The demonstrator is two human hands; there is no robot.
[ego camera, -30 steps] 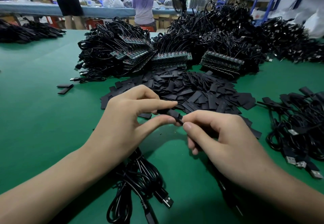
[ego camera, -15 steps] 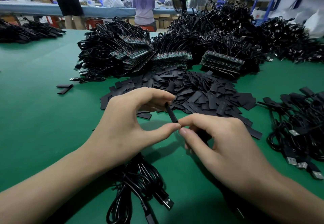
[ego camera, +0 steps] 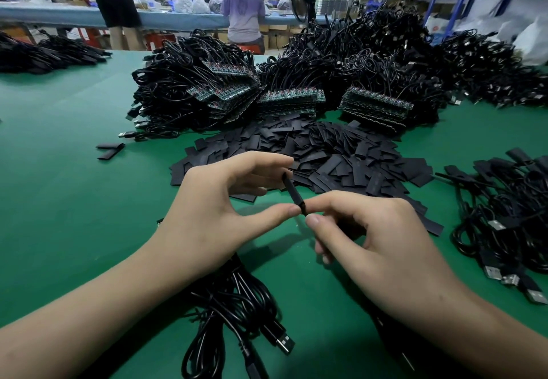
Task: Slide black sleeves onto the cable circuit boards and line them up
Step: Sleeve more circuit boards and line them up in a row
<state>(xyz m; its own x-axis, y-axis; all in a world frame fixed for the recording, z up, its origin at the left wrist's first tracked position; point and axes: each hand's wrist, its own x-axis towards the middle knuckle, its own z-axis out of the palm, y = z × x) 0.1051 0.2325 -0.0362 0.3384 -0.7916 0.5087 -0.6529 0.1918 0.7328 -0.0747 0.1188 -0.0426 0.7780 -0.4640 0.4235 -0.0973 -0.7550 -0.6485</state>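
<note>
Where our black sleeve (ego camera: 293, 193) lay level a second ago, it now slants, far end up-left. Our left hand (ego camera: 213, 209) and right hand (ego camera: 379, 245) pinch it.

Left hand (ego camera: 213, 209), right hand (ego camera: 373, 242) — thumb-tips close

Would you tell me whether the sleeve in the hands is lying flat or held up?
Held up, tilted: the left hand pinches the sleeve end to end, the right hand pinches its lower end, above the table.
</note>
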